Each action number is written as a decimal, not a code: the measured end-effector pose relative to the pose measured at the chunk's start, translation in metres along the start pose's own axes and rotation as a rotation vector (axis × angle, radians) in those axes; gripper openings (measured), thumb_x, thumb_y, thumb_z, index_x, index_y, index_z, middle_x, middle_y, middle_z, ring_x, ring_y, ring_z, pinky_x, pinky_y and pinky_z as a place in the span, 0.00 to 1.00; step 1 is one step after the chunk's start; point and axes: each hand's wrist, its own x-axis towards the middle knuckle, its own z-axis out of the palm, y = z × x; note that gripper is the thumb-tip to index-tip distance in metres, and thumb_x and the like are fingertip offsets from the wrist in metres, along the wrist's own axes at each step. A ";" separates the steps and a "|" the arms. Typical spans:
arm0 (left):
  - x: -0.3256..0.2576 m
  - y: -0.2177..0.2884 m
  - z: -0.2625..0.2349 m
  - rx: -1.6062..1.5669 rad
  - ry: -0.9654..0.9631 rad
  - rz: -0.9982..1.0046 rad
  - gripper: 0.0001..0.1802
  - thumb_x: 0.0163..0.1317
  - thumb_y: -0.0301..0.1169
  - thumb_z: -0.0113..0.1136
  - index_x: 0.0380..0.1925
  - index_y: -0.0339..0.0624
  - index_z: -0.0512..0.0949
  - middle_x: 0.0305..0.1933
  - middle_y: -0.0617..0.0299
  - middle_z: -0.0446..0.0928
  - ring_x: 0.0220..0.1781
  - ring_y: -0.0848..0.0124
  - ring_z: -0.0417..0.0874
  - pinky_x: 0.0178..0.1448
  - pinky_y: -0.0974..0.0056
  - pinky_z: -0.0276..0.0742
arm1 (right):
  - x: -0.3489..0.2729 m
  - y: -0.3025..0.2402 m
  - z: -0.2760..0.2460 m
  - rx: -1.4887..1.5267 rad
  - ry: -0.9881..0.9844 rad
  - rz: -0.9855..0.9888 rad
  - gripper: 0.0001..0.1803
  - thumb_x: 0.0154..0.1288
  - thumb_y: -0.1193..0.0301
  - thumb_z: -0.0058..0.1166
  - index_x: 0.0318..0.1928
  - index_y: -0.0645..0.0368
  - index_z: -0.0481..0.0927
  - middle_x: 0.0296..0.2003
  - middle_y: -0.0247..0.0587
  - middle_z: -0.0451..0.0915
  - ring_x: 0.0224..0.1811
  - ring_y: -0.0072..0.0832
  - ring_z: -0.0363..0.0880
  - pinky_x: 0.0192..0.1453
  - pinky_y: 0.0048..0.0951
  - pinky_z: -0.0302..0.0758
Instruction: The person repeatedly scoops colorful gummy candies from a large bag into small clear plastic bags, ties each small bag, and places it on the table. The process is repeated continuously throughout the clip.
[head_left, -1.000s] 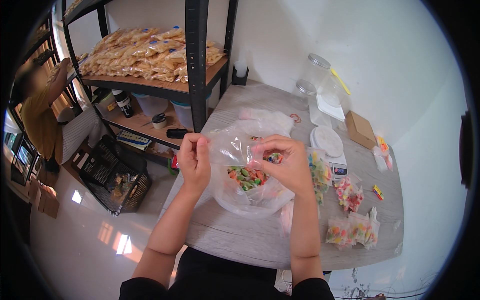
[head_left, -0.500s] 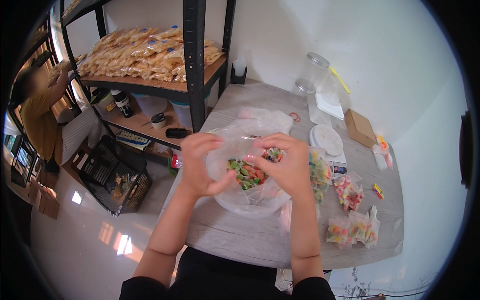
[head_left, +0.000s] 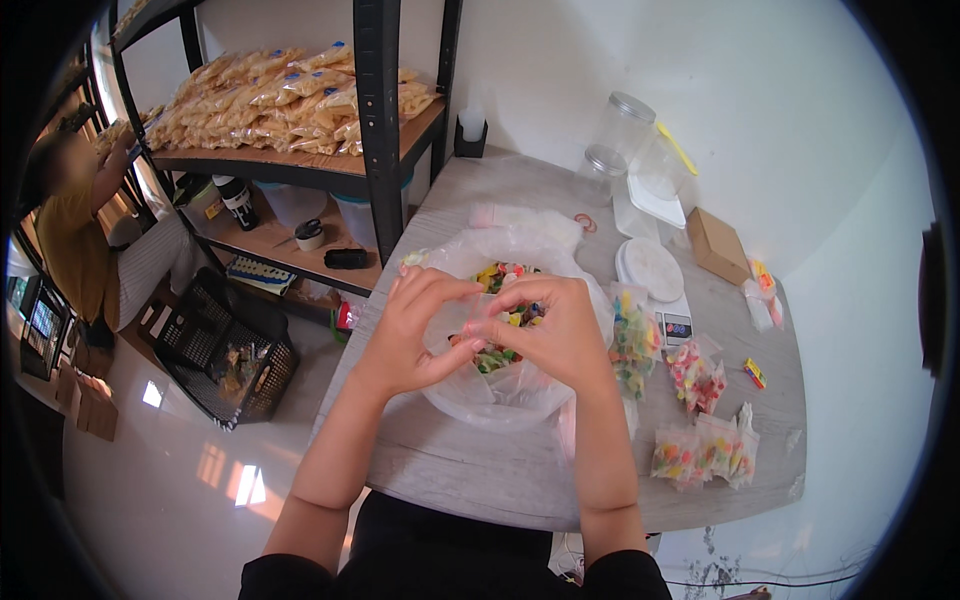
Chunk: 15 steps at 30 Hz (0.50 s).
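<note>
The fingers [head_left: 470,340] of both hands meet at the centre of the view, curled together and pinched on a small clear bag of coloured candy [head_left: 497,352]. The left hand [head_left: 415,335] grips the small bag from its left side; the right hand [head_left: 555,335] grips it from the right, thumb toward the left hand. Most of the small bag is hidden behind the knuckles; only a patch of red, green and yellow pieces shows between the hands.

The small bag is held just above a large clear plastic bag [head_left: 500,400], which lies open on the table [head_left: 480,470] directly in front of the person. More loose coloured candy [head_left: 500,272] shows inside the large bag beyond the hands.

To the right of the large bag, filled candy packets [head_left: 632,345] stand just beside it, with further packets [head_left: 697,372] near them and a group of packets [head_left: 705,455] toward the near right edge of the table. A small digital scale [head_left: 677,328] sits between the packets and a round white lid [head_left: 652,268]. Clear jars [head_left: 622,125] and a cardboard box [head_left: 715,243] stand at the far side of the table.

A metal shelf rack [head_left: 375,120] holding bagged snacks [head_left: 280,100] stands to the left. Another person in a yellow shirt [head_left: 70,240] works at the far left.
</note>
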 end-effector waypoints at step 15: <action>0.002 -0.017 -0.007 0.007 0.275 -0.065 0.37 0.34 0.40 0.77 0.47 0.39 0.74 0.39 0.60 0.73 0.37 0.68 0.73 0.39 0.67 0.68 | 0.013 0.039 0.042 -0.577 -0.200 0.140 0.11 0.48 0.62 0.63 0.26 0.58 0.84 0.24 0.46 0.80 0.29 0.37 0.80 0.35 0.37 0.75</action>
